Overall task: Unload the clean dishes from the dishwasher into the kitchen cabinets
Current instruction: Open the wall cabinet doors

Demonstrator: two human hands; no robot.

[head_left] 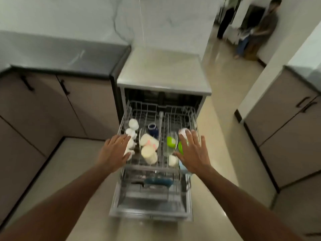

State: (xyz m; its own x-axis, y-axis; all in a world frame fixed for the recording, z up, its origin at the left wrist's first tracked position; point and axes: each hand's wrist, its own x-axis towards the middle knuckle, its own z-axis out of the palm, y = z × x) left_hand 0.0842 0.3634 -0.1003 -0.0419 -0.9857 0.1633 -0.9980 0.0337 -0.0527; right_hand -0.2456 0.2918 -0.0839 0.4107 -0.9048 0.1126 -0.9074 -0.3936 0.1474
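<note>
Both hands reach into the pulled-out upper rack [160, 108] of the dishwasher [163, 75], and the move ahead turns on which cup sits under which palm. The left hand [115, 151] lies at the rack's 9 o'clock edge, fingers loosely bent over a row of small white cups [132, 123] that runs away from the person toward 12 o'clock; whether it has closed on the nearest one is hidden by the hand itself, so I cannot tell. The right hand [193, 151] hovers at the 3 o'clock side with fingers spread and straight, gripping nothing, its fingertips above a white cup [182, 132] and its palm partly covering a green cup [180, 147]. Between the hands, nearer the left, stand two cream mugs [148, 151], mouths down, their round bases up; a second green cup [171, 141] and a clear glass [166, 150] lie nearer the right hand, at about 9 o'clock from it. A dark blue cup [152, 128] stands at 12 o'clock of the mugs. The cups look glazed and smooth, the glass thin and slippery, the rack a grid of coated wire. Below, the lower rack [151, 193] holds something blue, blurred. Cabinets [52, 110] with dark handles stand at 9 o'clock.
</note>
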